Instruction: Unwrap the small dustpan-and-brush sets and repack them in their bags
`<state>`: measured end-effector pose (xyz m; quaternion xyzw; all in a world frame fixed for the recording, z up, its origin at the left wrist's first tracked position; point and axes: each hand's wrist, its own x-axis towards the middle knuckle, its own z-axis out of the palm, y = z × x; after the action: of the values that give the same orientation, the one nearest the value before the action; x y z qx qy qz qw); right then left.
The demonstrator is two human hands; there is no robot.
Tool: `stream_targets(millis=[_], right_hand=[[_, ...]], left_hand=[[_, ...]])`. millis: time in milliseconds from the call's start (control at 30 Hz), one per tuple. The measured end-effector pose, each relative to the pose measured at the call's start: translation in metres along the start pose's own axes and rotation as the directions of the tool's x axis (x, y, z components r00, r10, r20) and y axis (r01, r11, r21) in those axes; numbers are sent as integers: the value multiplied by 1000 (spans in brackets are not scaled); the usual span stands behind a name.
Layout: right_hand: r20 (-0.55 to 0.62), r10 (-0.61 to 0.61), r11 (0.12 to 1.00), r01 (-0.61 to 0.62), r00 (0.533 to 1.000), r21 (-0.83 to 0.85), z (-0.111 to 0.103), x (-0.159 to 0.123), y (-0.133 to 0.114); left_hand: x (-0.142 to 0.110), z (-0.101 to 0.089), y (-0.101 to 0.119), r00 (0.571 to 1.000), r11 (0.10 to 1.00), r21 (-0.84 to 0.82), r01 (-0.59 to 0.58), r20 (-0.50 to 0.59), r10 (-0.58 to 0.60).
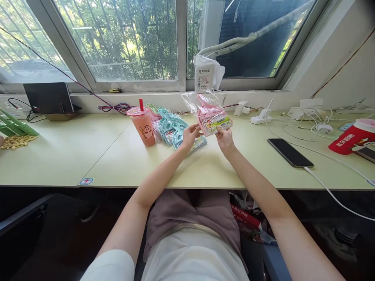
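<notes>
A pink mini dustpan-and-brush set (208, 113) in a clear plastic bag is held up over the table, its label facing me. My right hand (225, 141) pinches its lower edge, thumb on the label. At its lower left side, my left hand (191, 136) has its fingers closed on the edge of the pack. Just behind and left of my left hand lies a pile of bagged teal dustpan sets (172, 124), partly hidden by that hand. An orange cup with a red straw (144, 127) stands beside the pile.
A black phone (290, 152) on a white charging cable lies to the right. Tangled cables and chargers (318, 117) sit behind it, near a red cup (344, 142) on its side. A tablet (48, 98) stands at back left. The table's front edge (205, 188) is near my lap.
</notes>
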<state>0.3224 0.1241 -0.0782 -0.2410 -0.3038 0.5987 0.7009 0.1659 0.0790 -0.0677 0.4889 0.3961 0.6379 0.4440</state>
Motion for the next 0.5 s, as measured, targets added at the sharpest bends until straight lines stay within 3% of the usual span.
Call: stream_targets(millis=[133,233,400,500], right_hand=[[63,1,999,2,998,-49,-1,1,3],[146,49,994,-34,988,-103,-1,-1,5],[267,111,986,-73,957,-147,3,-10,10],[277,86,991,-53,957,-124,3,-10,9]], left_hand=[[0,3,-5,995,994,110,-23,-93,34],[2,5,-12,991,996,86,-9,-131,20],[4,1,-21,962,971,155,-185,-172,211],[4,0,-24,960,937,291,-196,-137,243]])
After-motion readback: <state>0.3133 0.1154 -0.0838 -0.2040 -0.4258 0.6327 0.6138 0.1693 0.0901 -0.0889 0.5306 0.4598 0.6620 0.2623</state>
